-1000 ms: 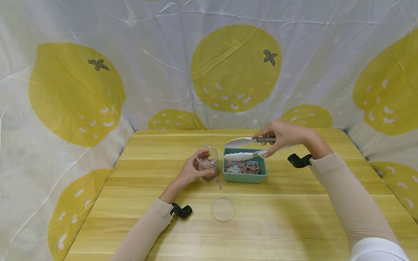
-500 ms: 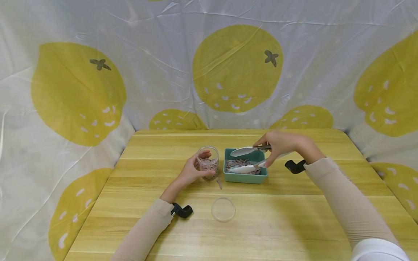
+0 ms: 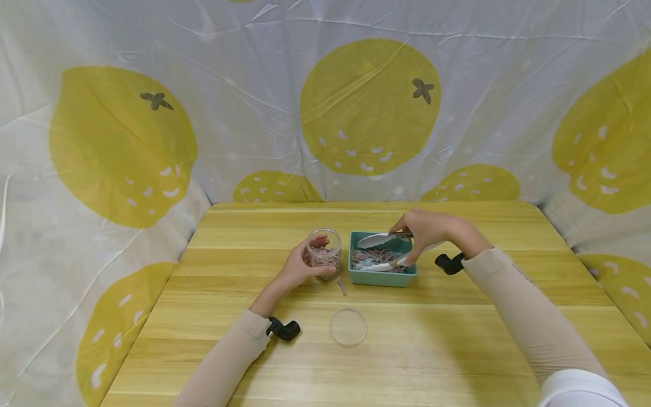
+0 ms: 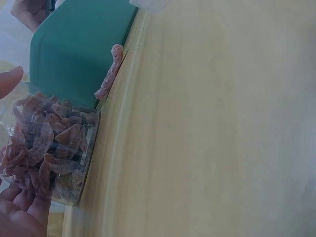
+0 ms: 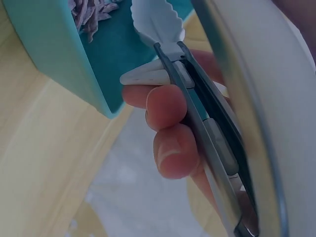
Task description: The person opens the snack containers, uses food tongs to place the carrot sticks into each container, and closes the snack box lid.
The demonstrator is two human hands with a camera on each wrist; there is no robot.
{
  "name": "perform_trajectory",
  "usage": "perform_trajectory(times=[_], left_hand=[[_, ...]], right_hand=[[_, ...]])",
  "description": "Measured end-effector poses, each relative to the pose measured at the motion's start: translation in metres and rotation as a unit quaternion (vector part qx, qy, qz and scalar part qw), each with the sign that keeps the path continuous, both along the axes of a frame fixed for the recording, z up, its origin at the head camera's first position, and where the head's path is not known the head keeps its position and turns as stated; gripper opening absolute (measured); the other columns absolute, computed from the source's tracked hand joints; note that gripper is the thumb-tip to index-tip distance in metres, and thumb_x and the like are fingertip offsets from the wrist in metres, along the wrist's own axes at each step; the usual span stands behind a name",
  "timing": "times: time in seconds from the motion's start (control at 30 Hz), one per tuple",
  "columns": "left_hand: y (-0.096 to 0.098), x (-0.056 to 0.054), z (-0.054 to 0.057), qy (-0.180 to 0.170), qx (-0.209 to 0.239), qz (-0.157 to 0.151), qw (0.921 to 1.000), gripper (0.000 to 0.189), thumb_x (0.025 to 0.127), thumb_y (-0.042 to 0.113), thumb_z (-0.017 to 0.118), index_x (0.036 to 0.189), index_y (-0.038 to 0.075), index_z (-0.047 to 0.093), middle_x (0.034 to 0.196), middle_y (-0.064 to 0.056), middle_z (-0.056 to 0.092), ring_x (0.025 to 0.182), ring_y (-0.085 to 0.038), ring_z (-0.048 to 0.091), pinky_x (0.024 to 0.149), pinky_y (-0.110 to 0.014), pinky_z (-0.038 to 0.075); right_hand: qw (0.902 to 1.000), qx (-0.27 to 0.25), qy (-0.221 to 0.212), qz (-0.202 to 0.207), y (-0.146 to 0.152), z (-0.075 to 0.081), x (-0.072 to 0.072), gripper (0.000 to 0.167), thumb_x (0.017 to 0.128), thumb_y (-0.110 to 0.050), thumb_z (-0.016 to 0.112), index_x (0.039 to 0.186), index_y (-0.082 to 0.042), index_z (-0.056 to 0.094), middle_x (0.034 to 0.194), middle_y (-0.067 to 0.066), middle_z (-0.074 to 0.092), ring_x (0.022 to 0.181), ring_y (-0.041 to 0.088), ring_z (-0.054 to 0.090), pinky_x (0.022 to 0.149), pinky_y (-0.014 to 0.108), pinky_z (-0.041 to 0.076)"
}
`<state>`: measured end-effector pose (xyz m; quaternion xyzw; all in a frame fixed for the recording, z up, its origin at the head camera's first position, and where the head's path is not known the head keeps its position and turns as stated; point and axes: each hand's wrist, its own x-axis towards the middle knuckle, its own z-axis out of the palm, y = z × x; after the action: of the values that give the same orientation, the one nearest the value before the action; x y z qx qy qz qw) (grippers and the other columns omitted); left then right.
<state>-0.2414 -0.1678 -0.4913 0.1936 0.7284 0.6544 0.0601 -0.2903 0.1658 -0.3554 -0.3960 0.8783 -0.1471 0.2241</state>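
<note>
My left hand (image 3: 297, 267) grips a clear jar (image 3: 324, 240) standing on the table, thumb in front and fingers behind. Inside it are reddish, sugar-dusted dried strips (image 4: 44, 148), part way up. To its right, a teal rectangular box (image 3: 381, 278) holds more such strips (image 3: 373, 257) on its floor. My right hand (image 3: 432, 229) holds a pair of tongs (image 3: 378, 240) with white scalloped tips, its fingers curled round the metal arms (image 5: 197, 128). The tips are spread apart inside the box, the nearer one low over the strips.
A single strip (image 3: 342, 287) lies on the wooden table between jar and box. Closer to me is a round clear lid (image 3: 348, 327). A lemon-print curtain (image 3: 254, 102) hangs behind the table (image 3: 432, 362) and at both sides.
The right hand has lowered the tongs from above the box down into it and shifted slightly left. The left hand and jar have stayed in place.
</note>
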Motion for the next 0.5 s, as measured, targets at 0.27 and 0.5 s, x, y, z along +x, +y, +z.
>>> perform_trajectory(times=[0.27, 0.5], left_hand=[[-0.0003, -0.0019, -0.001, 0.005, -0.01, 0.006, 0.9999, 0.078, 0.079, -0.007, 0.081, 0.146, -0.004, 0.041, 0.145, -0.025, 0.047, 0.133, -0.038, 0.046, 0.11, -0.051, 0.036], [-0.0006, -0.0016, -0.0016, 0.006, -0.005, -0.001, 1.0, 0.079, 0.078, -0.008, 0.081, 0.146, -0.005, 0.041, 0.145, -0.026, 0.046, 0.133, -0.039, 0.045, 0.109, -0.049, 0.038]], right_hand=[[0.9999, 0.014, 0.006, 0.004, -0.007, -0.0023, -0.0007, 0.076, 0.074, -0.03, 0.09, 0.133, 0.006, 0.06, 0.132, 0.017, 0.062, 0.111, 0.032, 0.062, 0.084, 0.04, 0.053], [0.9993, 0.015, -0.033, -0.007, -0.0095, -0.0057, -0.0014, 0.076, 0.075, -0.026, 0.089, 0.135, 0.009, 0.056, 0.084, 0.008, 0.067, 0.054, 0.01, 0.028, 0.056, 0.027, 0.031]])
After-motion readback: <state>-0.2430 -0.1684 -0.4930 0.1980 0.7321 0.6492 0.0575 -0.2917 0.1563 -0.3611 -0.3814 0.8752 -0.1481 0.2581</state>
